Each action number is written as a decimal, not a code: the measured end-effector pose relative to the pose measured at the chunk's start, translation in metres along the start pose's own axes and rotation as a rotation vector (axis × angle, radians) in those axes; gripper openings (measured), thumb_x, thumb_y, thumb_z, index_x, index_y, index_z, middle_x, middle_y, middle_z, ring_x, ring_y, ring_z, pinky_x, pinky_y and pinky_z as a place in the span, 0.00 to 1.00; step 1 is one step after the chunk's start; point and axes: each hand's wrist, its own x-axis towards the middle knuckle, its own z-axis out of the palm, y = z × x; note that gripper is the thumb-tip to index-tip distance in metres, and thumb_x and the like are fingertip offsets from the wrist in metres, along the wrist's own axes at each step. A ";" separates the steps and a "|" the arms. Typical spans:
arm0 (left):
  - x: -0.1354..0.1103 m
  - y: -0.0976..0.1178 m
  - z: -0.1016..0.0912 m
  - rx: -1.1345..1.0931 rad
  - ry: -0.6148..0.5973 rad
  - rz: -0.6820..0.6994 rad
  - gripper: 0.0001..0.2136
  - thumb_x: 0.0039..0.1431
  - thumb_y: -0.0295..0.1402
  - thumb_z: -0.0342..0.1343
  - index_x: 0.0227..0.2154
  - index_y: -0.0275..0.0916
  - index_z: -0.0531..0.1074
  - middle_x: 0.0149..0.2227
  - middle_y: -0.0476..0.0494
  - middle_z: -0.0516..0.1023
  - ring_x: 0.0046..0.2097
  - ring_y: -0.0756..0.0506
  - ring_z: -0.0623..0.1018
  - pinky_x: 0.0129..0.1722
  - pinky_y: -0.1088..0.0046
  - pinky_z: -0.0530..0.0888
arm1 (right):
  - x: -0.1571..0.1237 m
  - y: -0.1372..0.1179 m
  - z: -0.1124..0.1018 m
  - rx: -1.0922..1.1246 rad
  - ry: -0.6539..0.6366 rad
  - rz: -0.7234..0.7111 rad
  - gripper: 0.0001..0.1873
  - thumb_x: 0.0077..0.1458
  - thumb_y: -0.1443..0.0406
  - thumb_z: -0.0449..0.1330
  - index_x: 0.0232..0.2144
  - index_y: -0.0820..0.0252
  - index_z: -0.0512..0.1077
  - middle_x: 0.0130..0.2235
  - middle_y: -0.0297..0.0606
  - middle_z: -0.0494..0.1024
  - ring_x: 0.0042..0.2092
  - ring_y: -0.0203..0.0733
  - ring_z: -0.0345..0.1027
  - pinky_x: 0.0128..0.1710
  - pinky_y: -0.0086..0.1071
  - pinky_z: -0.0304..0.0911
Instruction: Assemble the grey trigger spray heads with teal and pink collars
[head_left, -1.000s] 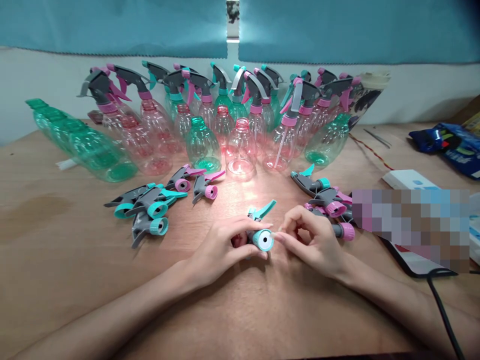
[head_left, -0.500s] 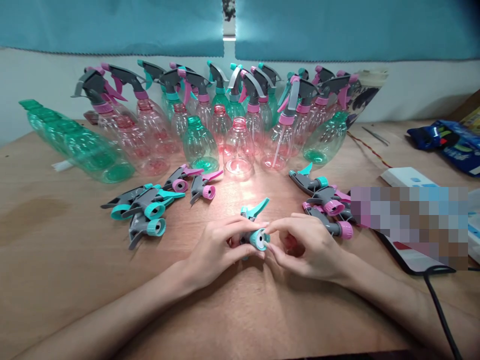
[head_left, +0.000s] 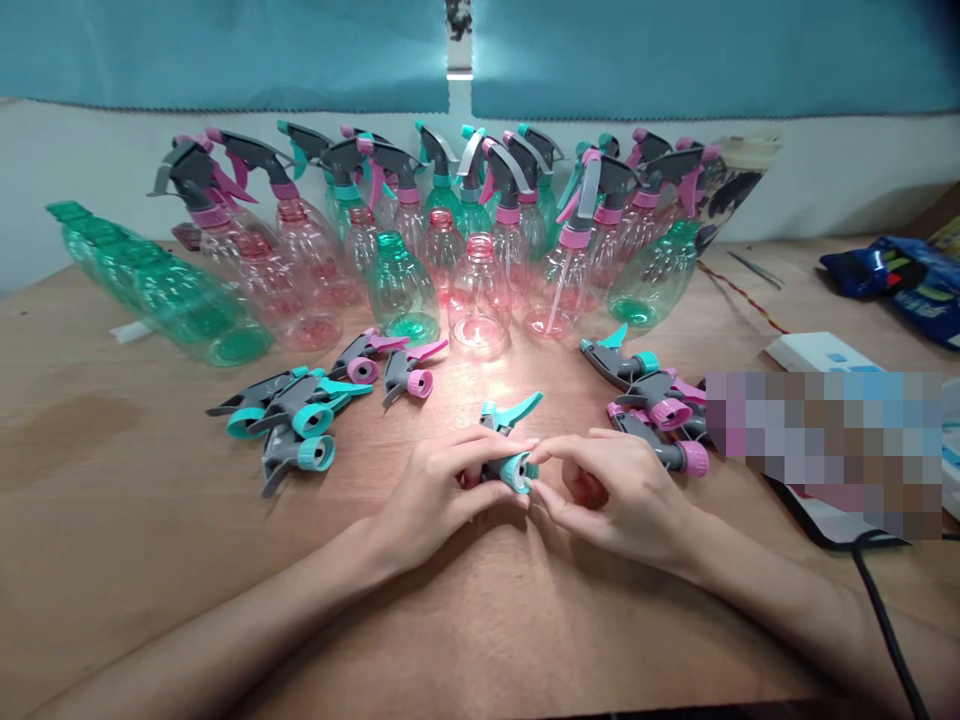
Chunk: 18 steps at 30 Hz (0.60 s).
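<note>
A grey and teal trigger spray head (head_left: 516, 470) is held just above the table, its round teal collar facing me with a white disc and dark hole inside. My left hand (head_left: 442, 490) is closed around its body from the left, and its teal trigger sticks up past the fingers. From the right, my right hand (head_left: 611, 495) pinches the collar's rim between thumb and forefinger. More spray heads lie close by: teal ones (head_left: 313, 452) and pink ones (head_left: 420, 383) to the left, and a mixed group (head_left: 670, 415) to the right.
Behind my hands stand rows of clear pink bottles (head_left: 480, 310) and green bottles (head_left: 405, 295), several with spray heads on. Green bottles (head_left: 202, 310) line the left. At right are a white power strip (head_left: 814, 352), a black cable (head_left: 881, 610), tweezers (head_left: 756, 268) and a blue packet (head_left: 892, 280).
The collar has turned slightly to the right, between my right thumb and forefinger. Both hands stay in nearly the same place, and the whole view has shifted slightly.
</note>
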 end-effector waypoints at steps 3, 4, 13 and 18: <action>0.000 0.000 0.001 0.006 -0.006 -0.008 0.16 0.51 0.26 0.64 0.44 0.42 0.76 0.40 0.47 0.78 0.32 0.51 0.73 0.31 0.79 0.69 | 0.000 -0.001 0.000 -0.005 -0.001 -0.004 0.09 0.51 0.69 0.62 0.38 0.61 0.72 0.18 0.22 0.65 0.18 0.29 0.58 0.26 0.27 0.55; 0.000 0.000 0.001 0.009 -0.009 -0.012 0.16 0.51 0.26 0.64 0.44 0.42 0.76 0.39 0.47 0.78 0.32 0.51 0.73 0.31 0.79 0.69 | 0.000 -0.001 0.000 -0.007 0.000 -0.008 0.09 0.51 0.69 0.62 0.38 0.61 0.72 0.17 0.22 0.65 0.18 0.29 0.58 0.25 0.27 0.55; -0.002 -0.001 0.003 0.008 -0.045 -0.035 0.14 0.53 0.29 0.63 0.44 0.42 0.76 0.38 0.47 0.77 0.31 0.51 0.72 0.32 0.78 0.69 | -0.002 -0.003 0.003 -0.019 0.024 -0.075 0.07 0.52 0.70 0.61 0.37 0.62 0.73 0.17 0.23 0.68 0.18 0.28 0.58 0.25 0.26 0.55; -0.001 0.000 0.003 0.017 -0.048 -0.026 0.14 0.54 0.28 0.62 0.45 0.42 0.75 0.36 0.49 0.76 0.29 0.52 0.70 0.31 0.78 0.68 | -0.001 -0.003 0.004 -0.028 0.019 -0.066 0.08 0.52 0.70 0.62 0.37 0.61 0.73 0.18 0.23 0.66 0.18 0.28 0.58 0.26 0.26 0.55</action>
